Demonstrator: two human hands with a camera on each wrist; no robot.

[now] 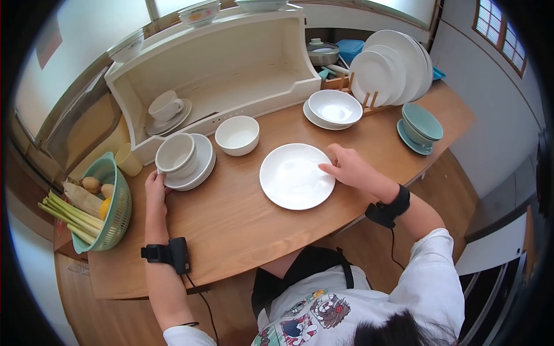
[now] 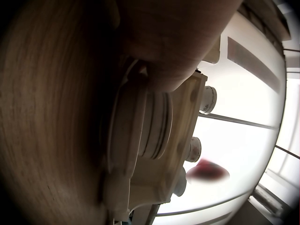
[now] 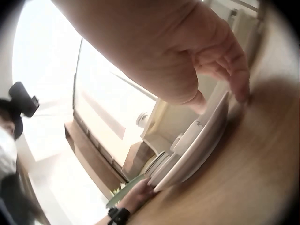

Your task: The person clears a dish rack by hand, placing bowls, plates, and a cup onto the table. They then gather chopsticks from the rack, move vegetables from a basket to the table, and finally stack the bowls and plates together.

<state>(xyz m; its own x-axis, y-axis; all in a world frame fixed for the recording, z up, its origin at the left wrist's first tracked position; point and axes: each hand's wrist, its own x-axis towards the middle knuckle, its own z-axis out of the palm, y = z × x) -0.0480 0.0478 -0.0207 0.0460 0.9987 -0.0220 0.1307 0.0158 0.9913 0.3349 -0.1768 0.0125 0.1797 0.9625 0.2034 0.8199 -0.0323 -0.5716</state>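
Note:
At the left of the table, my left hand (image 1: 154,193) grips the near left rim of a stack of white plates (image 1: 203,167). White bowls (image 1: 175,153) are nested on top of that stack. In the left wrist view the hand overlaps the edge of the plates (image 2: 127,126), and part of the fingers is hidden. A round white plate (image 1: 293,176) lies at the middle of the table. At its right rim is my right hand (image 1: 353,167), thumb above the plate and fingers just outside the rim. A gap shows between thumb and fingertips in the right wrist view.
A single white bowl (image 1: 237,136) stands behind the plate. Farther right are a bowl on a plate (image 1: 334,108), green bowls (image 1: 422,122) and plates in a wooden rack (image 1: 398,63). A cream shelf (image 1: 231,60) runs along the back; a green vegetable basket (image 1: 120,207) stands left.

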